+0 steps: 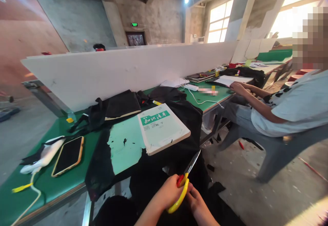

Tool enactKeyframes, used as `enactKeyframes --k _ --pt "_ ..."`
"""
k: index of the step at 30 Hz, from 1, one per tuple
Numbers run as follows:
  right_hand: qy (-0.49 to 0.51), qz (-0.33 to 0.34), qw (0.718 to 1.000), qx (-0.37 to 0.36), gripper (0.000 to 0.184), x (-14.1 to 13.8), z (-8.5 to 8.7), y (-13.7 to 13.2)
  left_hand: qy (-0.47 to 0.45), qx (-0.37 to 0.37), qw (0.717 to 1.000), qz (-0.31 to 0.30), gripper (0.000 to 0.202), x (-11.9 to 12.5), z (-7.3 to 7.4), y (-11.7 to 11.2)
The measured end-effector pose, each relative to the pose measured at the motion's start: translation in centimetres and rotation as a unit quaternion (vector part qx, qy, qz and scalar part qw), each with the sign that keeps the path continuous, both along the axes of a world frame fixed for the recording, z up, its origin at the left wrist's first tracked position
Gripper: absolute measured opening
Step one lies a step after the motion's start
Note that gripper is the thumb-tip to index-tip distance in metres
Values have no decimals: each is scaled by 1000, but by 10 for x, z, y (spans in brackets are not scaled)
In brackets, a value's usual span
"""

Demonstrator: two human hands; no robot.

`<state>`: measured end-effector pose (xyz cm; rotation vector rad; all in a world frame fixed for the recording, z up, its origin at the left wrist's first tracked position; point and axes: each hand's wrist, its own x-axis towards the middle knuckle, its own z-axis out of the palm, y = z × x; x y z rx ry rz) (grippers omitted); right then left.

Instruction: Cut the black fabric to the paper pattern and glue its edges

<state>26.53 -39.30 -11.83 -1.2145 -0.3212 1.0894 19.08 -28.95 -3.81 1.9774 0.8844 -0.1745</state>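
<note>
My left hand [166, 192] is closed round the yellow and red handles of a pair of scissors [185, 181], whose blades point up and to the right over black cloth [164, 171]. My right hand [197, 200] lies right beside the handles with its fingers curled against them; what it grips is hidden. The black cloth hangs from the green table [61, 185] into my lap, and a cut-out in it shows the green surface. A white book with a green title band [162, 127] lies on the cloth.
A phone in an orange case [68, 155] and a white cable lie on the table's left. More black cloth and a dark notebook [120, 104] sit by the white divider board [128, 69]. A seated person's hand [237, 87] rests on paper at the right.
</note>
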Motion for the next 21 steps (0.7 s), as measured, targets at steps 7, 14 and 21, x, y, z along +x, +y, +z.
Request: enactKeyframes --k 7,14,21 --pt "47 24 998 33 47 2 -13 25 20 22 999 -20 49 -5 15 5" --pt "-150 10 987 51 34 -1 -22 26 80 126 988 -34 56 -4 33 -1" --pt "-218 -12 976 1 23 1 -25 32 86 354 929 -69 35 7 58 -13"
